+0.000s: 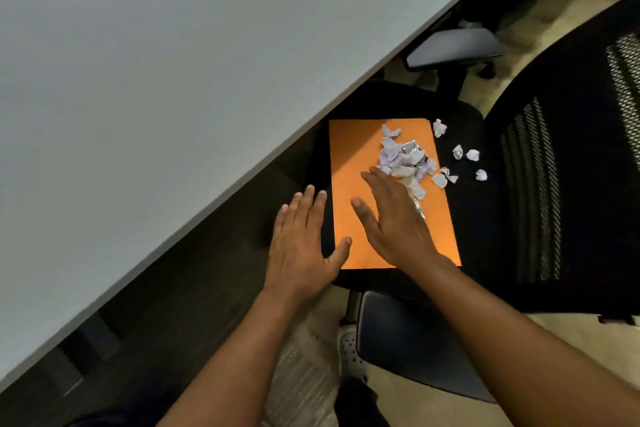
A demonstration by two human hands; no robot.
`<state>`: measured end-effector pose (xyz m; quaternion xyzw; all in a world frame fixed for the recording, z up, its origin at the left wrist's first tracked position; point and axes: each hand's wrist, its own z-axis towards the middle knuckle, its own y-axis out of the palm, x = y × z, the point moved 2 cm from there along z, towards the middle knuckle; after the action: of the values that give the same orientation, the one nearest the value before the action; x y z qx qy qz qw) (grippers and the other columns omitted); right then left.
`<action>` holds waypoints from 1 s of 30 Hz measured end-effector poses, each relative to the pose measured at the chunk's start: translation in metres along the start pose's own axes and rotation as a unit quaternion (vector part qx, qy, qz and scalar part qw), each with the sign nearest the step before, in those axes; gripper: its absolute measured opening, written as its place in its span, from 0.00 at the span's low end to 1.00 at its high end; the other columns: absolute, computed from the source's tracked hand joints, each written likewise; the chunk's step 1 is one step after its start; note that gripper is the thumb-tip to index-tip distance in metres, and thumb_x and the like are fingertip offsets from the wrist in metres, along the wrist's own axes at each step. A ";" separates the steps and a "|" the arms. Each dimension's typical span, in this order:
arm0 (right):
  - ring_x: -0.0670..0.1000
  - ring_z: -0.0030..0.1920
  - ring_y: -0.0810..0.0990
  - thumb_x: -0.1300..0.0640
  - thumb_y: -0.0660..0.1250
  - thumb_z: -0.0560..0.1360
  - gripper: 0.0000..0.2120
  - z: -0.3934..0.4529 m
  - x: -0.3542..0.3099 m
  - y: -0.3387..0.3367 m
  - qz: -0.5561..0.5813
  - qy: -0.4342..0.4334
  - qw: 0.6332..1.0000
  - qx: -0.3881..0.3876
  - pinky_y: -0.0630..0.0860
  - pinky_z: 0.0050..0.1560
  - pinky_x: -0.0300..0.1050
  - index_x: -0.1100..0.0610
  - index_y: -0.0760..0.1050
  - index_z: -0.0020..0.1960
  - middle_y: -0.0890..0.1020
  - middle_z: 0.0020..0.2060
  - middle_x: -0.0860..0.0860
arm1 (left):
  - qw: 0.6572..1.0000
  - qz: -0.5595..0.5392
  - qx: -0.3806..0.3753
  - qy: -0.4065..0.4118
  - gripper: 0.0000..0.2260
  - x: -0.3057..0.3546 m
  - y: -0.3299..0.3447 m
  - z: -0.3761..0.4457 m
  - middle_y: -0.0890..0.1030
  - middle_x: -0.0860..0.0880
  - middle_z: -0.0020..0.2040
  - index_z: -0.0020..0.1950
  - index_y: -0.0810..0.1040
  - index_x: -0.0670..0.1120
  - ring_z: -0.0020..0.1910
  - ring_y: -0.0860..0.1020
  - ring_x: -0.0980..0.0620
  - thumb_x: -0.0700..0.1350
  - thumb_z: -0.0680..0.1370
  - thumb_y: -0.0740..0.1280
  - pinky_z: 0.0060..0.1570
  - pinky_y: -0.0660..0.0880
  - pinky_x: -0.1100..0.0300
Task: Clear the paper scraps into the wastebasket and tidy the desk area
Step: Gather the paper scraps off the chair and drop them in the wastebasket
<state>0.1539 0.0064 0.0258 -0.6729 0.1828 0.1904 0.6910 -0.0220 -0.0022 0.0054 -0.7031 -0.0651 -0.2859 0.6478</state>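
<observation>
An orange sheet (356, 156) lies flat on the black seat (485, 218) of an office chair. A heap of crumpled white paper scraps (403, 158) with some silvery foil sits on the sheet's far right part. Several loose scraps (465, 153) lie on the seat to the right of the sheet. My right hand (391, 218) is flat over the sheet, fingers spread, its fingertips touching the near edge of the heap. My left hand (301, 243) is open at the sheet's left edge, thumb resting on its near corner. No wastebasket is in view.
A grey desk (156, 80) fills the upper left, its edge running diagonally above the chair. The chair's mesh backrest (571, 184) stands at right, one armrest (453, 47) beyond the seat and another (408, 340) near me. A shoe (349, 347) shows on the beige floor below.
</observation>
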 end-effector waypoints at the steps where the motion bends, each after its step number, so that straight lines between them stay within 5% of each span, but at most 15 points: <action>1: 0.51 0.75 0.58 0.35 0.48 0.80 0.30 0.005 0.020 -0.004 -0.010 0.012 1.000 0.008 0.63 0.71 0.55 0.51 0.60 0.75 0.62 0.76 0.52 | 1.000 0.000 -0.012 0.016 0.38 0.006 0.010 0.012 0.50 0.49 0.80 0.79 0.48 0.50 0.78 0.46 0.50 0.67 0.75 0.56 0.76 0.46 0.49; 10: 0.58 0.73 0.61 0.35 0.57 0.77 0.32 0.065 0.171 -0.018 -0.078 0.093 0.991 0.062 0.66 0.67 0.62 0.52 0.60 0.73 0.62 0.74 0.57 | 0.982 0.074 -0.118 0.130 0.51 0.052 0.109 0.093 0.47 0.45 0.80 0.79 0.51 0.49 0.78 0.45 0.42 0.77 0.65 0.60 0.74 0.49 0.38; 19: 0.58 0.74 0.59 0.31 0.50 0.76 0.31 0.112 0.201 0.009 -0.111 -0.024 0.993 -0.019 0.62 0.66 0.65 0.42 0.58 0.76 0.59 0.76 0.54 | 0.949 0.097 -0.046 0.297 0.28 0.071 0.154 0.134 0.68 0.39 0.71 0.70 0.72 0.50 0.69 0.65 0.40 0.65 0.76 0.61 0.70 0.58 0.43; 24: 0.58 0.66 0.69 0.33 0.51 0.77 0.27 0.117 0.194 0.022 -0.216 -0.085 0.973 0.005 0.64 0.56 0.57 0.46 0.70 0.69 0.70 0.70 0.55 | 0.954 0.083 -0.004 0.289 0.14 0.067 0.155 0.136 0.77 0.40 0.56 0.51 0.78 0.43 0.52 0.74 0.40 0.53 0.77 0.65 0.49 0.68 0.47; 28: 0.60 0.50 0.75 0.39 0.59 0.79 0.21 0.107 0.186 0.033 -0.205 -0.096 0.971 0.075 0.68 0.42 0.51 0.55 0.77 0.57 0.77 0.55 0.58 | 0.957 0.100 0.023 0.270 0.14 0.065 0.148 0.130 0.77 0.42 0.42 0.40 0.76 0.42 0.36 0.72 0.41 0.49 0.81 0.63 0.27 0.63 0.54; 30: 0.60 0.44 0.76 0.42 0.62 0.79 0.18 0.103 0.183 0.034 -0.200 -0.102 0.969 0.104 0.66 0.33 0.46 0.58 0.77 0.51 0.78 0.48 0.59 | 0.966 0.106 0.014 0.235 0.15 0.064 0.145 0.128 0.77 0.43 0.39 0.39 0.76 0.42 0.33 0.73 0.43 0.50 0.81 0.62 0.25 0.58 0.58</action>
<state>0.2936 0.1137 -0.0943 -0.5973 -0.0085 0.0961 0.7962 0.1389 0.0795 -0.0899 -0.6099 0.1599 -0.3722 0.6811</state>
